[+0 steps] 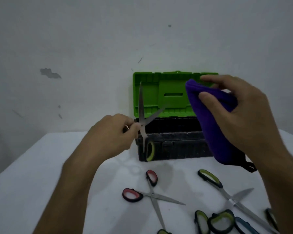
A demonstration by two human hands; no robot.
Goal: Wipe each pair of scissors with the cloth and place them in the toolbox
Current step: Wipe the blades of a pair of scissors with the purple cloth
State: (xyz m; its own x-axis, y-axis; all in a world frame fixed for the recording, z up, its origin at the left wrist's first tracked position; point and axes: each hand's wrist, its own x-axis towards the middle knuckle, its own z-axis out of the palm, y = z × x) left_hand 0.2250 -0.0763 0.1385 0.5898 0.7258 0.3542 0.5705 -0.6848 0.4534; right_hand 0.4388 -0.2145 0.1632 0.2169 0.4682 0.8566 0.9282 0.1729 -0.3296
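My left hand [112, 134] grips a pair of green-handled scissors [143, 122] near the pivot, blades spread and pointing up, one handle loop hanging down in front of the toolbox. My right hand [240, 114] holds a folded purple cloth [215, 125] raised to the right of the scissors, apart from the blades. The toolbox [172, 142] has a black body and an upright green lid [164, 95]; it stands open at the back of the white table. Its inside is dark and I cannot see what lies in it.
On the table in front lie red-handled scissors [150, 193] with blades spread, green-handled scissors [227, 193] to the right, and several more handles [222, 222] bunched at the bottom right edge. A grey wall stands close behind the toolbox. The white table [41, 166] stretches left.
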